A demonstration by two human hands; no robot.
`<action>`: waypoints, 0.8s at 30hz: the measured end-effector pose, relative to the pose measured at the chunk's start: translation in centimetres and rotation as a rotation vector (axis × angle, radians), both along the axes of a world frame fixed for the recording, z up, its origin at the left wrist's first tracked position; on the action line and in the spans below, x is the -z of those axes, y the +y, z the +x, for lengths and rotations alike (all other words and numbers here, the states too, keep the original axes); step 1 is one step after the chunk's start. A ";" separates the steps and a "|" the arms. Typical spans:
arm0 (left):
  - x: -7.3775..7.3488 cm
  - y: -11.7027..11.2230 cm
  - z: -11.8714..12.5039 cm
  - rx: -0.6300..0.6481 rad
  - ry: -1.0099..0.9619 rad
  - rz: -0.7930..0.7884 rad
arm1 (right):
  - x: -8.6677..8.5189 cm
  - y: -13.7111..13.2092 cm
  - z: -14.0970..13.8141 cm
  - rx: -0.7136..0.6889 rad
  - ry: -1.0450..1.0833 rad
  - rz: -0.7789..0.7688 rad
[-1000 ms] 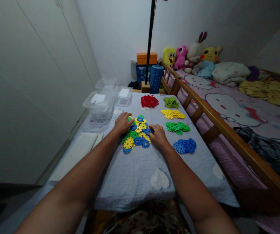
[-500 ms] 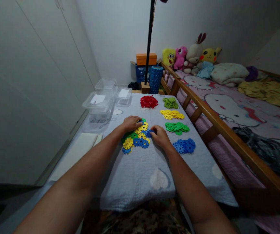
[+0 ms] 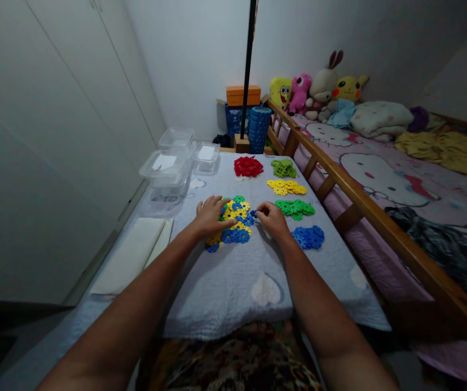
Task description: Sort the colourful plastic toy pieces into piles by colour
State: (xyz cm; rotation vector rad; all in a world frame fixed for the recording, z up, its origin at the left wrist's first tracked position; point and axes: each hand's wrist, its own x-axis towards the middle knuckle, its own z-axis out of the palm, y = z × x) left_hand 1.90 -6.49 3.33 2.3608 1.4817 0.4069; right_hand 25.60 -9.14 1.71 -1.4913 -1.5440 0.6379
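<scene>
A mixed pile of yellow, blue and green snowflake discs (image 3: 239, 215) lies in the middle of the cloth-covered table. My left hand (image 3: 213, 217) rests over the pile's left side, its fingers spread. At the pile's right edge my right hand (image 3: 272, 218) pinches a blue snowflake disc (image 3: 253, 214) between thumb and fingertips. To the right, sorted groups lie in a column: blue discs (image 3: 309, 237), green discs (image 3: 295, 208), yellow discs (image 3: 286, 187) and light green pieces (image 3: 284, 168). A heap of red pieces (image 3: 248, 166) sits at the back.
Clear plastic boxes (image 3: 166, 176) stand at the back left, with a folded cream cloth (image 3: 130, 255) in front of them. A wooden bed rail (image 3: 339, 187) runs along the table's right side. A black pole (image 3: 248, 70) rises behind the table.
My left hand has shifted left and spread its fingers, uncovering more of the pile. My right hand has moved slightly right, drawing the blue disc to the pile's edge.
</scene>
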 end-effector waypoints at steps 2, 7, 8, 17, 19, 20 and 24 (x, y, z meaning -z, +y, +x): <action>0.5 -1.3 -0.7 -0.042 0.021 0.004 | -0.7 -0.3 0.7 -0.021 0.044 -0.008; 2.0 -4.0 -0.9 -0.150 0.038 0.014 | -2.7 -1.9 4.6 -0.038 0.113 -0.058; 2.3 -4.4 -0.7 -0.160 0.044 0.016 | -3.0 -2.4 5.6 -0.022 0.118 -0.067; 3.0 -5.6 0.4 -0.190 0.043 0.102 | -3.4 -8.0 12.3 0.104 0.014 -0.203; 3.0 -5.6 0.3 -0.181 0.044 0.109 | -3.1 -8.8 12.8 0.100 0.011 -0.221; 3.0 -5.6 0.2 -0.177 0.046 0.112 | -3.0 -9.0 13.0 0.091 0.004 -0.228; 3.2 -5.5 0.1 -0.173 0.052 0.123 | -2.4 -9.4 13.2 0.055 -0.048 -0.234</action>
